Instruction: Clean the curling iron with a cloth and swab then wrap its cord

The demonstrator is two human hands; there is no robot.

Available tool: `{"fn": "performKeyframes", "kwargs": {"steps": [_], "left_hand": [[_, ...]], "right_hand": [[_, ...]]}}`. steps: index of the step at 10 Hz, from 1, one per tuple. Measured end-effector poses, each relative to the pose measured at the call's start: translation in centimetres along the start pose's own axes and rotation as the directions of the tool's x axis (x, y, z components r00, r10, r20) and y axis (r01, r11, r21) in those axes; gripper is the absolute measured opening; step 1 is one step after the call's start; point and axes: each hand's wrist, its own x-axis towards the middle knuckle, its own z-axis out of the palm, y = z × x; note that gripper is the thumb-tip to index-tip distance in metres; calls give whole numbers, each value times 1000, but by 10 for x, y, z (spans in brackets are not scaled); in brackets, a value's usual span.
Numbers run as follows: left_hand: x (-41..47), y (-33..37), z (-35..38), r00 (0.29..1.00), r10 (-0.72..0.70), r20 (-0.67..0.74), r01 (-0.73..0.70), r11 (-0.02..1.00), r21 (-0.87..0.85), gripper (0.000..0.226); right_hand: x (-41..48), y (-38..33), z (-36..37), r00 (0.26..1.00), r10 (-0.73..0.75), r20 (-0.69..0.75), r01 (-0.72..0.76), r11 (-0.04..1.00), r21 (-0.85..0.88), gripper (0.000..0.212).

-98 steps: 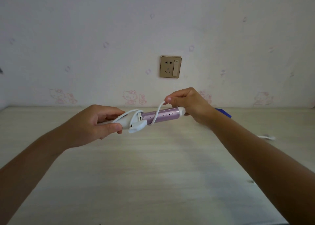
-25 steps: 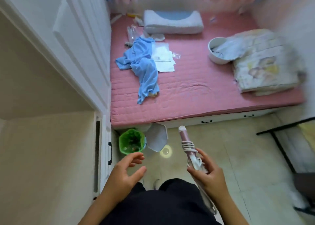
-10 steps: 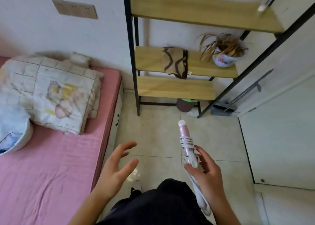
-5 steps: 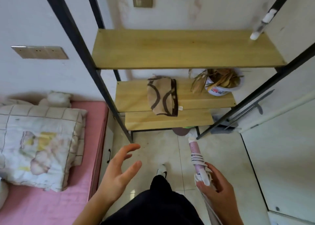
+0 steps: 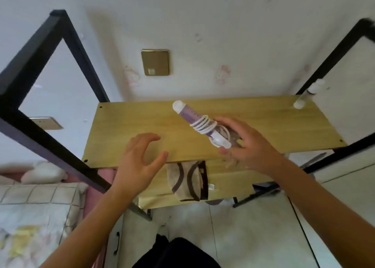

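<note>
Two hands are up over the top shelf point(image 5: 142, 123) of a black metal rack point(image 5: 36, 42). The right hand point(image 5: 249, 146) has the curling iron point(image 5: 188, 114) - its fingers point(image 5: 225, 122) are curled round the handle end with the thumb underneath, so it's a proper grip. The lilac barrel with its white tip sticks out up and to the left of those fingers, tilted, over the middle of the wooden board. Honestly can't tell if it's touching the board or just above it.

The white cord point(image 5: 203, 125) is wound in a tight bunch of loops round the barrel, right beside the right fingertips, with a looser loop running back toward the palm.

The left hand point(image 5: 140, 164) is holding nothing - fingers point(image 5: 142, 139) spread and a bit bent, over the front edge of the shelf, well apart to the left of the iron.

Below both sets of fingers, one shelf down, a beige cloth point(image 5: 188, 180) with dark brown curved stripes hangs over the front edge. Past the right fingers, at the far right corner of the board, there's a small white thing point(image 5: 299, 104), too blurry to name. A gold wall plate point(image 5: 155, 62) sits on the wall beyond the fingers, and a patterned quilt point(image 5: 40, 196) lies low off to the left of the left fingers.
</note>
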Motion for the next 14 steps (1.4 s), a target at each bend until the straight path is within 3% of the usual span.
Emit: {"fn": "performKeyframes", "kwargs": {"steps": [2,3,4,6,9,10,13,14], "left_hand": [[19,-31,7,1000,1,9,-3,980,198,54],[20,-33,11,1000,21,-17,-16,975,223,50],[20,-31,13,999,26,-44,-16,977,214,48],[20,-30,15,998,19,-61,-6,980,200,46],[17,-27,13,998,6,-70,7,982,191,44],[16,-25,12,997,6,-71,8,981,194,45],[-1,-19,5,993,-53,-105,56,998,25,42],[-21,-18,2,985,-75,-157,69,997,-46,32]], "right_hand": [[92,28,6,974,43,223,33,945,-324,72],[112,41,17,958,6,288,100,930,-354,72],[121,47,23,970,-36,239,136,899,-417,73],[110,61,33,976,-187,-113,103,851,-515,51],[90,64,45,957,-202,-208,116,925,-362,43],[86,61,48,960,-171,-222,89,937,-337,50],[66,58,45,945,-170,-279,105,967,-231,51],[57,48,34,921,-121,-370,69,986,-149,49]]}}
